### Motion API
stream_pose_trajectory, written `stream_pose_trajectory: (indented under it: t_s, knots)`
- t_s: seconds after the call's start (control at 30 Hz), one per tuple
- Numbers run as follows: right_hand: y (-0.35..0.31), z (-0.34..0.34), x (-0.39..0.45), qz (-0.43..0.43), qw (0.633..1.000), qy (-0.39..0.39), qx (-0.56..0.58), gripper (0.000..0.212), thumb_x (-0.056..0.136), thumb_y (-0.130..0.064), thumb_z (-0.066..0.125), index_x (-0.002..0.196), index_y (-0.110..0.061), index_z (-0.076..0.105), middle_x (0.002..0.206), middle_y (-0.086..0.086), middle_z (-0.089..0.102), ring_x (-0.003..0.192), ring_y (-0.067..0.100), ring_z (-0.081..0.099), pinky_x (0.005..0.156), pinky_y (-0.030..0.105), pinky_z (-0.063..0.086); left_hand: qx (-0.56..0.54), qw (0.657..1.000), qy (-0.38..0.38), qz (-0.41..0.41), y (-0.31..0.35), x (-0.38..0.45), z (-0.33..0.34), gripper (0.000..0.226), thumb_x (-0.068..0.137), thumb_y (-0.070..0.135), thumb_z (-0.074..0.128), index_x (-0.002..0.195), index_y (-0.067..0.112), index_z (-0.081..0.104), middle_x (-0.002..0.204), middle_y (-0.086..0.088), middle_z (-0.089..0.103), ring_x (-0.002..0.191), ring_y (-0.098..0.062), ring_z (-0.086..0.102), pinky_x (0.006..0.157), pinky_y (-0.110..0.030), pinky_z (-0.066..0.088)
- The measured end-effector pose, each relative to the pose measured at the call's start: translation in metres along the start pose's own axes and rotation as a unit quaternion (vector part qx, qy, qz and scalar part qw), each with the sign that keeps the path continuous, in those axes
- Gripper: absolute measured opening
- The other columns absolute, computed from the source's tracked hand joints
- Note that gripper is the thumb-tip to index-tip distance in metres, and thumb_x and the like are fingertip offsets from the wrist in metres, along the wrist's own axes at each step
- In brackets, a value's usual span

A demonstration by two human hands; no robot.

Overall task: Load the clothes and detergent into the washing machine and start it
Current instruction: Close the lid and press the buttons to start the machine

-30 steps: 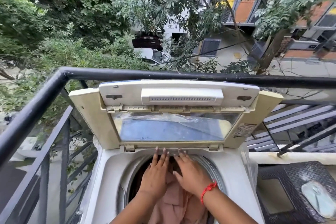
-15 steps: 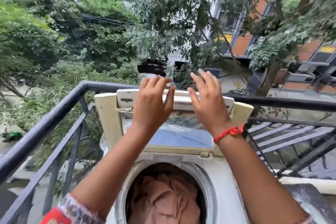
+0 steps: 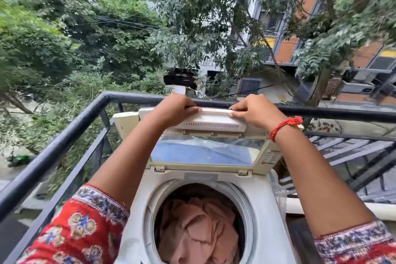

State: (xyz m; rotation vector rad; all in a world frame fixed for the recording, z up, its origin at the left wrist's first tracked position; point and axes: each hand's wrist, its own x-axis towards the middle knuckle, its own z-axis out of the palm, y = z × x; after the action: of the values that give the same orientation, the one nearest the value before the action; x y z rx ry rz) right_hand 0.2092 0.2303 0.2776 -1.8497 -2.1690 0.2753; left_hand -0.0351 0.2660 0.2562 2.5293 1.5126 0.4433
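Nearest, at the bottom edge: pink clothes heaped loose inside the round drum of the top-loading washing machine, filling most of the opening and lying below its rim. No detergent seen anywhere in view.

Above the drum, at the machine's rear edge: folding lid standing raised on its hinges, window panel facing the camera.

At the lid's top edge: left hand and right hand, both now curled over the lid's upper panel, fingers wrapped on its rim, left toward the left end, right toward the right end. A second earlier, both pressed flat on the clothes inside the drum; half a second earlier, lifted with fingers spread in front of the lid, not yet gripping. Red thread bracelet on the right wrist; patterned red sleeves at the lower corners.

Reading for the task: pressing-down of the load apparently finished; grip on the lid suggests closing next, though detergent not visibly added.

Behind the lid: black balcony railing, just beyond the machine's back. Farthest: trees and buildings across the lane below.
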Motion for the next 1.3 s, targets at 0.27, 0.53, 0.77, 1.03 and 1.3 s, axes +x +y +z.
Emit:
stream_pose_trajectory:
  t_s: [0.27, 0.53, 0.77, 1.03, 1.3]
  knots:
    - [-0.005, 0.01, -0.064, -0.03, 0.999, -0.013, -0.011, 0.024, 0.086, -0.038, 0.068, 0.107, -0.029, 0.074, 0.101, -0.006, 0.075, 0.083, 0.003, 0.063, 0.066, 0.015, 0.042, -0.037, 0.999, -0.039, 0.008, 0.023, -0.068, 0.005, 0.031, 0.091, 0.044, 0.058, 0.074, 0.017, 0.058, 0.067, 0.002, 0.059, 0.066, -0.022, 0.055, 0.06, -0.032, 0.044]
    - [-0.005, 0.038, -0.124, -0.106, 0.979, -0.175, -0.004, 0.037, 0.087, -0.034, 0.069, 0.123, -0.025, 0.066, 0.116, -0.004, 0.07, 0.094, -0.014, 0.052, 0.072, -0.004, 0.034, -0.042, 0.992, -0.113, 0.043, 0.034, -0.147, 0.043, 0.035, 0.095, 0.048, 0.048, 0.123, 0.029, 0.057, 0.12, 0.005, 0.06, 0.111, -0.018, 0.057, 0.089, -0.039, 0.049]
    - [0.005, 0.095, -0.193, -0.113, 0.977, -0.166, 0.075, 0.039, 0.088, -0.026, 0.07, 0.125, -0.02, 0.065, 0.121, -0.005, 0.068, 0.113, 0.003, 0.06, 0.095, 0.019, 0.046, -0.015, 0.992, -0.076, 0.101, 0.035, -0.212, 0.099, 0.033, 0.094, 0.039, 0.045, 0.122, 0.024, 0.053, 0.114, 0.002, 0.057, 0.106, -0.022, 0.054, 0.083, -0.036, 0.047]
    - [0.02, 0.181, -0.25, -0.137, 0.972, -0.186, 0.031, 0.023, 0.088, -0.032, 0.064, 0.111, -0.025, 0.066, 0.101, -0.009, 0.071, 0.098, 0.01, 0.065, 0.084, 0.027, 0.05, 0.001, 0.987, -0.135, 0.084, 0.043, -0.271, 0.168, 0.034, 0.095, 0.04, 0.043, 0.124, 0.023, 0.048, 0.12, 0.004, 0.052, 0.109, -0.02, 0.051, 0.085, -0.032, 0.041]
    - [0.028, 0.223, -0.267, -0.137, 0.971, -0.194, -0.016, 0.034, 0.09, -0.028, 0.06, 0.125, -0.027, 0.059, 0.107, -0.006, 0.068, 0.098, 0.017, 0.062, 0.089, 0.034, 0.05, 0.007, 0.987, -0.145, 0.072, 0.043, -0.29, 0.201, 0.033, 0.093, 0.029, 0.048, 0.123, 0.015, 0.052, 0.116, -0.003, 0.055, 0.108, -0.025, 0.051, 0.089, -0.037, 0.044]
